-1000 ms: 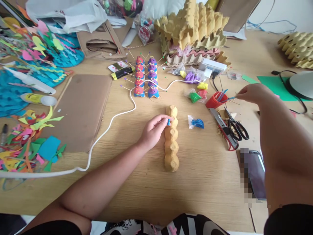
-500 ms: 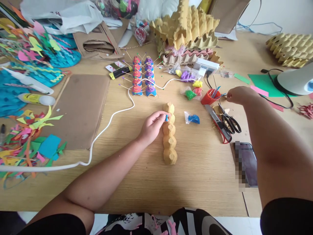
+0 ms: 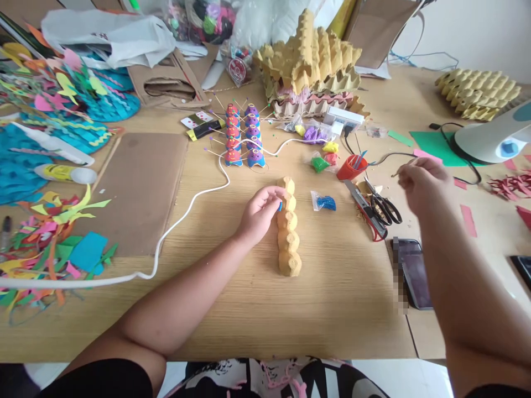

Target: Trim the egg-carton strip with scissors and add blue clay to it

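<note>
My left hand is closed in a pinch on a small lump of blue modelling clay. Its fingertips rest against the upper part of a yellow egg-carton strip, which lies lengthwise on the table with its bumps up. A small clear bag of blue clay lies just right of the strip. Over on the right, my right hand hovers above the table, its fingers pinched on a thin stick-like piece. Most of that piece is hidden by the fingers. Left of this hand stands a red cup with blue strips in it.
Scissors and a box cutter lie beside a phone. Painted egg-carton strips with pins stand behind. A white cable crosses the left side, near a cardboard sheet. Egg trays are piled at the back.
My right hand has moved from beside the red cup toward me and slightly right, and a thin piece now shows at its fingertips. My left hand stays at the strip. The view has shifted slightly.
</note>
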Motion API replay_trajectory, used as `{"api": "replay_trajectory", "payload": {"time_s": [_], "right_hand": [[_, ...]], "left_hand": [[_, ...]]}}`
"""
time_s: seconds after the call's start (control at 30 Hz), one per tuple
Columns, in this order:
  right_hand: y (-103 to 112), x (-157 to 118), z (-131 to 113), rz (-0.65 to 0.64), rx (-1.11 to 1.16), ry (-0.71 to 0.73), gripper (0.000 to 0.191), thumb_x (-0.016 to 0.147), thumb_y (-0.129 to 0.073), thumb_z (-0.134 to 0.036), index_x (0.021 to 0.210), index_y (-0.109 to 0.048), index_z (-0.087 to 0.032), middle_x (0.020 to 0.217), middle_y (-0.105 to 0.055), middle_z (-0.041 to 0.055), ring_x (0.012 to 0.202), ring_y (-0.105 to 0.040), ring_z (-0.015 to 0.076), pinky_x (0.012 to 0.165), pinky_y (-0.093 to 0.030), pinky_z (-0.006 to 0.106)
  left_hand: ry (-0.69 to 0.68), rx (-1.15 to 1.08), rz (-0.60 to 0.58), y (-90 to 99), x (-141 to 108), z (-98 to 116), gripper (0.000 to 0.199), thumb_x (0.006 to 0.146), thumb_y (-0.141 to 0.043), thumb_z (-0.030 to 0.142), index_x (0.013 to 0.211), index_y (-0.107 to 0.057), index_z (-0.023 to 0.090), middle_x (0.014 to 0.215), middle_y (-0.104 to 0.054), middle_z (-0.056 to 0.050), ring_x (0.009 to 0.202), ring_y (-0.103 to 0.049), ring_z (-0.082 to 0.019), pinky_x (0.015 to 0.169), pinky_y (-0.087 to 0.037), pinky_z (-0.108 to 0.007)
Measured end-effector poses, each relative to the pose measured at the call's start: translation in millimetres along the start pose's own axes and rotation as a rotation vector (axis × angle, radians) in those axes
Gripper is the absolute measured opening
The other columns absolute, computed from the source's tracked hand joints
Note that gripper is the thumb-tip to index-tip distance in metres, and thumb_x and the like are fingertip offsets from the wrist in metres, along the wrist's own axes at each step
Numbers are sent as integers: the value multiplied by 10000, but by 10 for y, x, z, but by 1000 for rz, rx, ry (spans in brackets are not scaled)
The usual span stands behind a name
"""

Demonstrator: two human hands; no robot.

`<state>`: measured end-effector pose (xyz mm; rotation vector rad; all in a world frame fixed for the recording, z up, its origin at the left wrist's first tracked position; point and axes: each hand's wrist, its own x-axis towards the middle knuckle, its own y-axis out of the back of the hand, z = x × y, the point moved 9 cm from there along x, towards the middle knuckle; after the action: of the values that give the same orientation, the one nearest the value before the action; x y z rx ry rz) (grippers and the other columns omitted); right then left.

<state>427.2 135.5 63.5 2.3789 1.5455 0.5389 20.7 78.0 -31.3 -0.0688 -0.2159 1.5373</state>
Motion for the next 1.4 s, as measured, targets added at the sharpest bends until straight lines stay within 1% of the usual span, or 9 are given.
{"api": "replay_trajectory", "payload": {"time_s": [0.03, 0.1, 0.23, 0.33, 0.53, 0.7, 0.93, 1.23, 1.4], "right_hand": [[-155, -244, 28, -14, 304, -64, 283, 801, -729, -230, 701, -466, -261, 690, -569, -8, 605, -459, 123, 551, -347, 292], [-644, -751, -4, -150, 658, -179, 380, 706, -859, -293, 704, -482, -246, 711, -583, -31, 611, -468, 96, 526, -376, 225], [-1508, -1533, -223, -363, 858, -302, 435, 700, -972, -396, 751, -568, -244, 742, -615, -49, 629, -497, 79, 563, -459, 198], [-1766, -1687, -349, -331, 867, -192, 425, 736, -979, -443, 773, -602, -251, 765, -644, -49, 647, -503, 88, 593, -466, 217], [-1802, -1657, -272, -195, 729, -3, 388, 807, -938, -528, 845, -652, -269, 810, -683, -28, 695, -552, 126, 673, -496, 279], [-1788, -1731, -320, -250, 692, 67, 335, 859, -908, -522, 867, -678, -279, 859, -722, -7, 726, -590, 155, 726, -538, 324], [-1792, -1754, -345, -299, 794, -13, 369, 824, -941, -533, 847, -673, -280, 838, -699, -24, 696, -549, 133, 671, -493, 296], [-1825, -1756, -339, -303, 815, -37, 386, 786, -962, -515, 822, -663, -274, 802, -676, -29, 679, -537, 130, 660, -483, 295], [-1783, -1718, -339, -281, 882, -76, 330, 825, -922, -426, 815, -641, -253, 806, -699, -35, 666, -538, 97, 657, -460, 251]], "left_hand": [[-9, -3, 1, 0, 1, 5, 194, 905, -751, 342, 1067, -743, 237, 1083, -789, -53, 984, -705, -181, 935, -560, -325], [-34, 0, -14, -13, -5, 32, 97, 902, -719, 298, 984, -731, 247, 1015, -778, -41, 988, -708, -188, 967, -559, -339], [-98, 67, -98, -93, -39, 116, 111, 953, -685, 324, 1016, -723, 241, 1010, -775, -44, 1013, -713, -196, 978, -558, -345], [-97, 68, -151, -146, -62, 114, 195, 1000, -669, 380, 1129, -713, 240, 1024, -772, -42, 1014, -711, -186, 977, -549, -332], [-104, 131, -192, -184, -96, 83, 299, 1085, -579, 458, 1239, -729, 250, 1042, -756, -55, 973, -683, -176, 909, -547, -304], [-137, 185, -195, -205, -126, 133, 352, 1101, -560, 492, 1242, -752, 234, 1051, -774, -56, 975, -709, -172, 933, -561, -307], [-274, 269, -211, -239, -162, 354, 357, 1057, -653, 537, 1112, -808, 220, 1128, -820, -93, 1072, -752, -214, 999, -569, -342], [-326, 332, -174, -240, -169, 447, 203, 979, -759, 413, 906, -793, 227, 930, -793, -46, 880, -709, -181, 822, -549, -314], [-350, 307, -117, -186, -168, 444, 169, 975, -774, 359, 888, -787, 214, 907, -792, -37, 861, -709, -162, 818, -543, -292]]}}
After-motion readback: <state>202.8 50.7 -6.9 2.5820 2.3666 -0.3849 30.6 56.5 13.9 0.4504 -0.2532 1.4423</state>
